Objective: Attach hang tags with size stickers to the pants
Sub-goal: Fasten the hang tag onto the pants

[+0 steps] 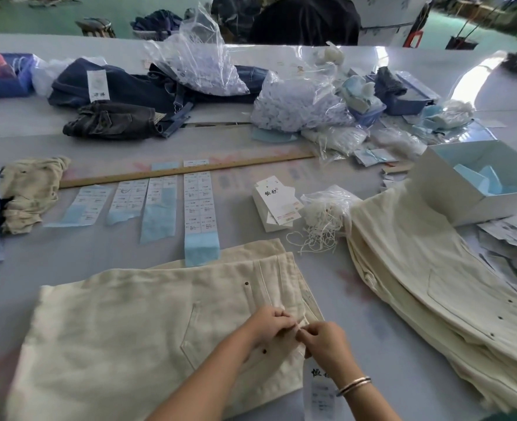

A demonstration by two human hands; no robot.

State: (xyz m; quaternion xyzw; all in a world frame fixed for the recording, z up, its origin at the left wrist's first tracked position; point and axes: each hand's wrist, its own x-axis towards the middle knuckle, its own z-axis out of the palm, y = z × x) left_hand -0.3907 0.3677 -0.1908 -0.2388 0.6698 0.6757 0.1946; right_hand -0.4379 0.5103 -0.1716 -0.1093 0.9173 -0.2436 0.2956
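A cream pair of pants (123,323) lies flat in front of me. My left hand (269,325) and my right hand (325,341) meet at its waistband, both pinching a thin white string at a belt loop. A white hang tag (319,390) with black characters and a size sticker hangs from that string, under my right wrist. Several strips of size stickers (198,202) on blue backing lie beyond the pants. A stack of blank hang tags (277,203) sits to their right, beside a bag of white strings (324,220).
A pile of cream pants (427,284) lies at the right. A white box (475,180) holds blue paper. A long wooden ruler (187,171) crosses the table. Dark jeans (114,89), plastic bags (205,65) and a crumpled stained cloth (29,192) lie farther back and left.
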